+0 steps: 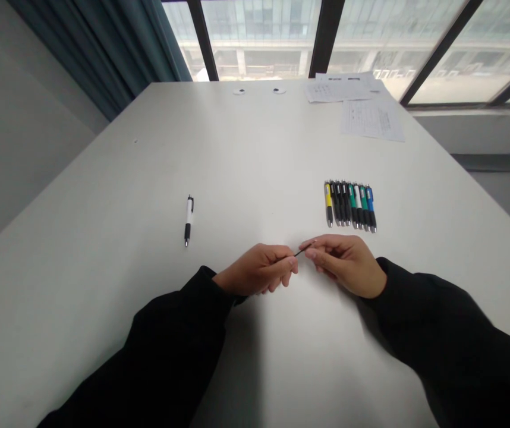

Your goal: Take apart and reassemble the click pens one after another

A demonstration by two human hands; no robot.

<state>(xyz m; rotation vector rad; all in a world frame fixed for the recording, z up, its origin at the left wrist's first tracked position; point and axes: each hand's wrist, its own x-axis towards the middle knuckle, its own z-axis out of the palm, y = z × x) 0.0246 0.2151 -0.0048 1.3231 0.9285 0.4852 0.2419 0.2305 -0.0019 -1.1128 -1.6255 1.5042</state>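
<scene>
A thin, dark rod with a paler tip, which looks like a pen refill [302,250], spans the gap between my two hands at the middle of the table. My left hand [266,267] pinches its lower end between thumb and fingers, and that end is hidden in the grip. At the upper right end, my right hand [344,261] has thumb and forefinger closed around it. A white and black click pen [188,220] lies alone to the left. Just beyond my right hand, several click pens [349,205] in yellow, black, green, white and blue lie side by side.
The white table [255,154] reaches back to the window [264,35]. Printed papers [371,113] lie at its far right, and two small white oval pieces with dark centres [279,91] sit near the far edge. A blue curtain [103,47] hangs at the back left.
</scene>
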